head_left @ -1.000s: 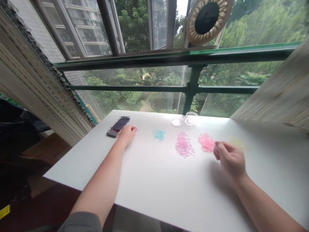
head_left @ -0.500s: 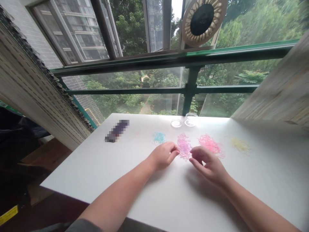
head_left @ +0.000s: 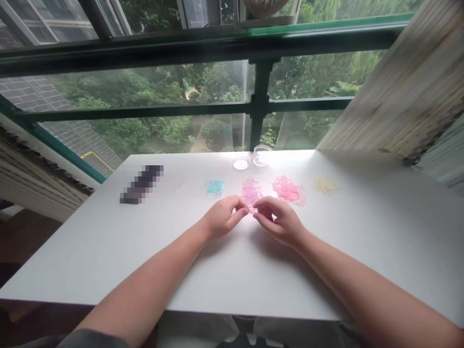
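My left hand is at the near edge of a purple-pink pile of small elastic bands. Its thumb and index finger are pinched together, and whatever lies between the tips is too small to make out. Facing it closely from the right, my right hand has curled fingers, with a small gap between thumb and index fingertips. No held thing shows clearly there. Just beyond the right hand lies a bright pink pile of bands. A turquoise pile sits beyond the left hand.
A pale yellow pile lies to the right on the white table. At the back stand a clear round container and a clear lid. A blurred dark object lies left. Green railing and window are behind.
The view has tilted down and shifted, showing more of the table's front. My hands remain by the purple-pink pile, with the right fingertips a little closer together.
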`<state>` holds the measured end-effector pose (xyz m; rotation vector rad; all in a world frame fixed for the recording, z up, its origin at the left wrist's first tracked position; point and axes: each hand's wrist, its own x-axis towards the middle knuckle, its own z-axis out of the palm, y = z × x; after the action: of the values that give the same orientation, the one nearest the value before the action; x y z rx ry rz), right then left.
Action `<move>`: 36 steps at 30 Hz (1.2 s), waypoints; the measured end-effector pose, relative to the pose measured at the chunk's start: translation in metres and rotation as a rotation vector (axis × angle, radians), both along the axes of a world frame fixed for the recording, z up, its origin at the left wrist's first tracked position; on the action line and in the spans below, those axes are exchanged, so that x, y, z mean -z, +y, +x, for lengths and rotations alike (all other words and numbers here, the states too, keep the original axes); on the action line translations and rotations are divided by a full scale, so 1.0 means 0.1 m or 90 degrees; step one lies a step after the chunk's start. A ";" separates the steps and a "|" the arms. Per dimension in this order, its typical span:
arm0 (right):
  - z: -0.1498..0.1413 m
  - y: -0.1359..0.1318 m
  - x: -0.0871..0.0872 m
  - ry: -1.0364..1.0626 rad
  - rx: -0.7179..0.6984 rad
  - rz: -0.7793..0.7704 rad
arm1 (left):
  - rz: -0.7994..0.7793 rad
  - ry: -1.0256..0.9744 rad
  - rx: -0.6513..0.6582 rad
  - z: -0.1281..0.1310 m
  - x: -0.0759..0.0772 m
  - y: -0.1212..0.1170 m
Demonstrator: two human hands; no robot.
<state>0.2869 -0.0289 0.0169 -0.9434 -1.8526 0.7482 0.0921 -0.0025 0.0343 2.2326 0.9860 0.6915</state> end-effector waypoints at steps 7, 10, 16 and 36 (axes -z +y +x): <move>0.01 0.01 -0.02 -0.027 -0.010 0.034 | 0.005 0.003 0.000 -0.01 0.02 0.03; 0.01 0.01 -0.02 -0.039 -0.004 0.043 | 0.014 0.001 -0.001 -0.01 0.03 0.03; 0.02 0.00 -0.04 -0.049 0.000 0.028 | 0.020 0.012 -0.005 -0.01 0.02 0.02; 0.10 0.06 -0.06 -0.100 0.058 0.055 | 0.041 0.025 -0.023 -0.07 0.00 0.04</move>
<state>0.2972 -0.0232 0.0229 -1.0481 -1.9476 0.5471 0.0853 0.0019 0.0341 2.2967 1.0394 0.7070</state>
